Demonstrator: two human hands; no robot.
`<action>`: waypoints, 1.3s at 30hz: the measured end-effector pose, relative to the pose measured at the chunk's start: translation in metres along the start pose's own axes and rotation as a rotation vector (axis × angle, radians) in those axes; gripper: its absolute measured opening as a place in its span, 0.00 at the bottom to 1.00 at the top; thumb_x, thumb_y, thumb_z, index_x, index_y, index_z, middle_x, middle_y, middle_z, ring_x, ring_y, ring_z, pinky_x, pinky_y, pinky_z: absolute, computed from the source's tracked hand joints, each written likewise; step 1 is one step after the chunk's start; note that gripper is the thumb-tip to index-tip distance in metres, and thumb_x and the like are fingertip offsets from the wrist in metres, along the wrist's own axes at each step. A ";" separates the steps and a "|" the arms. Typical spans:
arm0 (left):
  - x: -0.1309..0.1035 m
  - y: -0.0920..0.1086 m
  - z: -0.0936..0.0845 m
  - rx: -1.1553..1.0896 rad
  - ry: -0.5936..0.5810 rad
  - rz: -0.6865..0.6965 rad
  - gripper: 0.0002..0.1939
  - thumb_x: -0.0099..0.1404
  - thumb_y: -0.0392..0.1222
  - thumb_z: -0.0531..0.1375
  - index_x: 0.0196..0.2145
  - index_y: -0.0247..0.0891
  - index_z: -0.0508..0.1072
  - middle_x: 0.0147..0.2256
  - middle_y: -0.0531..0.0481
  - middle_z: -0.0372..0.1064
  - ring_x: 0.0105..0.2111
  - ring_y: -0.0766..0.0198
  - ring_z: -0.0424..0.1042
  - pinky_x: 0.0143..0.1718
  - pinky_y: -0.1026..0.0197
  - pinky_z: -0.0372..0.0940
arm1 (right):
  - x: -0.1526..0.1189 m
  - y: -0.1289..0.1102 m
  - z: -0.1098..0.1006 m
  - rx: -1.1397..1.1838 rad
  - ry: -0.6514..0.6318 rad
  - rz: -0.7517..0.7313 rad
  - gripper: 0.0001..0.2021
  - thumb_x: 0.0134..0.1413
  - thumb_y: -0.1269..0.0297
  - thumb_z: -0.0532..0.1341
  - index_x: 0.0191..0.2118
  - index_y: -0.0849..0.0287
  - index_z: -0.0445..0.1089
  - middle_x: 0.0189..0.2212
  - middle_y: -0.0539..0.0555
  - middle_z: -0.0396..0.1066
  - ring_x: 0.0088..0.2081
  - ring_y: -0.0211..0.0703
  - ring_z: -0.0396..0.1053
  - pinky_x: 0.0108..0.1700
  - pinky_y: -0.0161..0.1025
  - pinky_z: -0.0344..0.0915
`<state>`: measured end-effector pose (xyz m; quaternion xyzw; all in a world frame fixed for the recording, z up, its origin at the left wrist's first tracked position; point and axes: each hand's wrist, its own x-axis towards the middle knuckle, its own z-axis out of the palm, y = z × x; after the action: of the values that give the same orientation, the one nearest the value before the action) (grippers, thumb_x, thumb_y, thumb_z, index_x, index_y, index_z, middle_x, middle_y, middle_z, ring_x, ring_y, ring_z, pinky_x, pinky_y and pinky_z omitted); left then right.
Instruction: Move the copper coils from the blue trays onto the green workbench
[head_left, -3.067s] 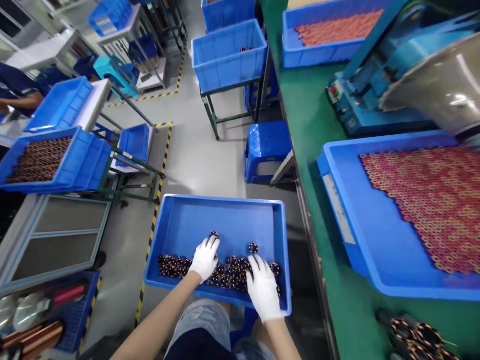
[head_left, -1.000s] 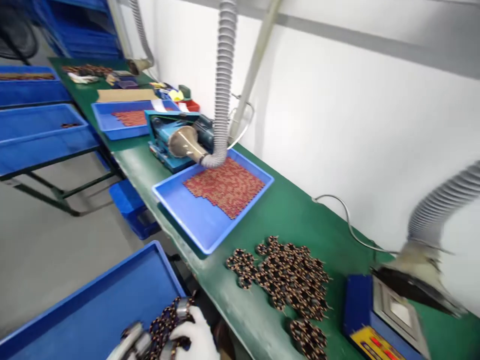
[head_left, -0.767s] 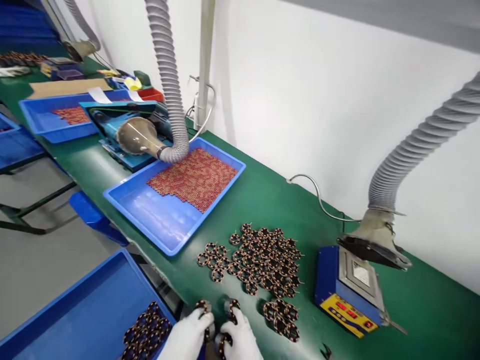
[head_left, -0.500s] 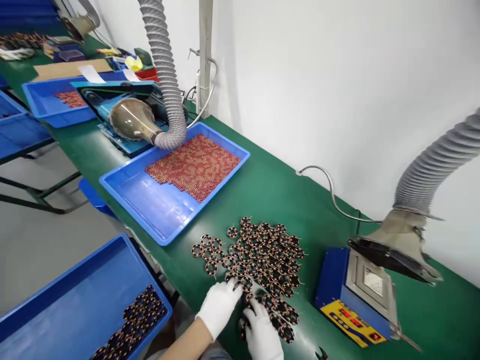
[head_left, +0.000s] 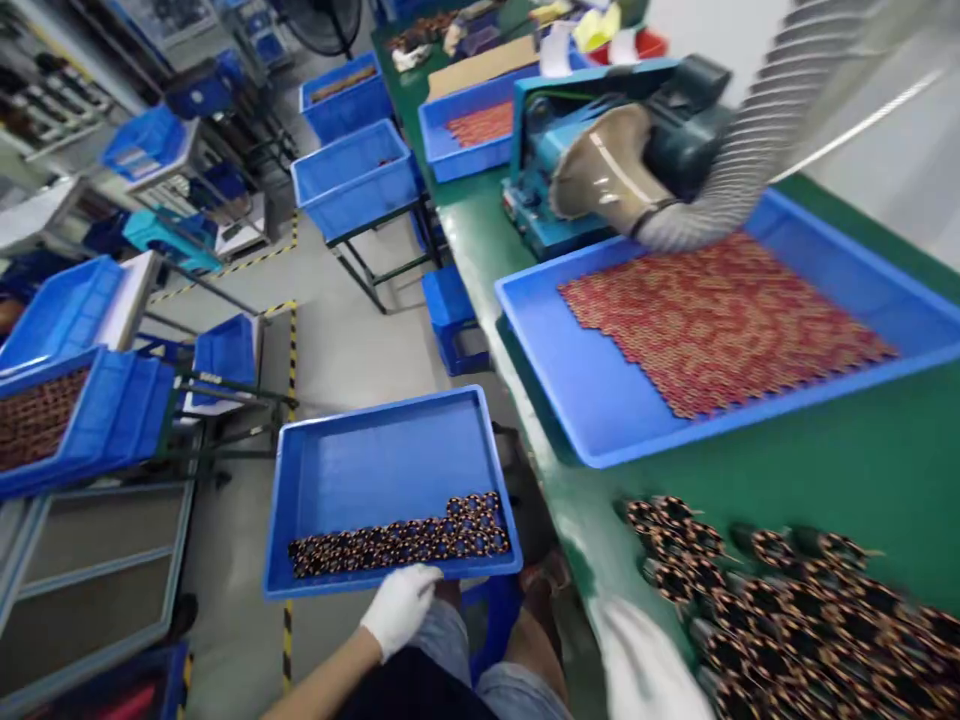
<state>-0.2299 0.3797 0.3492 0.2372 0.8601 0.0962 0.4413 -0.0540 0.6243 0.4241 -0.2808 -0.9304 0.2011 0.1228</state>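
Note:
My left hand (head_left: 401, 608), in a white glove, is at the near rim of a blue tray (head_left: 375, 440) beside the table. Its fingers look curled, but what they hold, if anything, is hidden. Rows of black and copper rings (head_left: 405, 543) line the near side of that tray. My right hand (head_left: 649, 665), also gloved in white, is blurred over the green table edge, left of a pile of similar rings (head_left: 810, 620). Its fingers are smeared by motion.
On the table, a large blue tray (head_left: 551, 370) holds many small red pieces (head_left: 720, 320). Behind it stand a teal machine (head_left: 555, 160) and a grey hose (head_left: 780, 110). A blue stool (head_left: 450, 300) stands beside the table; more blue bins (head_left: 356, 180) stand farther back.
The view has swung left toward the floor and the lower tray. My left hand has left the ring pile and is at that tray's rim. My right hand has moved to the table edge.

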 end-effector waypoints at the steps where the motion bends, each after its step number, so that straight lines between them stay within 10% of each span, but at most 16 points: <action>1: -0.002 -0.027 -0.008 -0.021 0.014 -0.103 0.21 0.64 0.37 0.44 0.46 0.42 0.72 0.48 0.50 0.69 0.47 0.67 0.69 0.54 0.62 0.63 | 0.005 -0.023 0.027 0.071 -0.149 -0.043 0.16 0.60 0.59 0.48 0.38 0.52 0.73 0.39 0.52 0.73 0.41 0.39 0.71 0.44 0.35 0.68; 6: -0.016 -0.140 -0.026 0.051 0.106 -0.372 0.23 0.65 0.38 0.42 0.52 0.38 0.68 0.53 0.47 0.64 0.52 0.64 0.66 0.58 0.59 0.60 | 0.027 -0.098 0.152 -0.008 -0.608 0.003 0.18 0.58 0.70 0.50 0.49 0.57 0.71 0.50 0.55 0.67 0.53 0.45 0.63 0.57 0.42 0.58; 12: -0.025 -0.199 -0.012 0.033 0.205 -0.407 0.24 0.64 0.43 0.46 0.57 0.39 0.63 0.58 0.47 0.57 0.60 0.56 0.54 0.63 0.53 0.52 | 0.038 -0.119 0.214 -0.429 -0.568 -0.007 0.18 0.54 0.65 0.57 0.51 0.58 0.71 0.53 0.63 0.62 0.55 0.65 0.56 0.53 0.57 0.55; 18: -0.013 -0.212 0.000 -0.015 0.304 -0.451 0.23 0.63 0.44 0.49 0.56 0.44 0.64 0.58 0.47 0.57 0.60 0.52 0.52 0.62 0.48 0.53 | 0.031 -0.108 0.227 -0.544 -0.464 -0.037 0.17 0.58 0.60 0.53 0.48 0.60 0.73 0.49 0.65 0.65 0.52 0.65 0.57 0.47 0.54 0.59; 25: -0.009 -0.218 0.005 -0.030 0.363 -0.480 0.20 0.63 0.45 0.51 0.52 0.50 0.68 0.56 0.47 0.58 0.59 0.49 0.51 0.60 0.45 0.51 | 0.061 -0.135 0.226 -0.671 -0.794 0.226 0.19 0.57 0.56 0.55 0.52 0.53 0.69 0.52 0.57 0.64 0.57 0.69 0.48 0.52 0.60 0.52; 39: 0.007 -0.220 -0.024 -0.062 0.020 -0.545 0.24 0.61 0.39 0.48 0.54 0.50 0.66 0.60 0.46 0.52 0.61 0.44 0.45 0.54 0.44 0.59 | 0.078 -0.130 0.230 -0.573 -0.873 0.264 0.18 0.56 0.57 0.55 0.51 0.49 0.69 0.56 0.58 0.57 0.57 0.64 0.50 0.47 0.52 0.61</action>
<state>-0.3242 0.1932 0.2761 -0.0179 0.8932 0.0026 0.4494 -0.2571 0.4992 0.2864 -0.3081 -0.8692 0.0510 -0.3832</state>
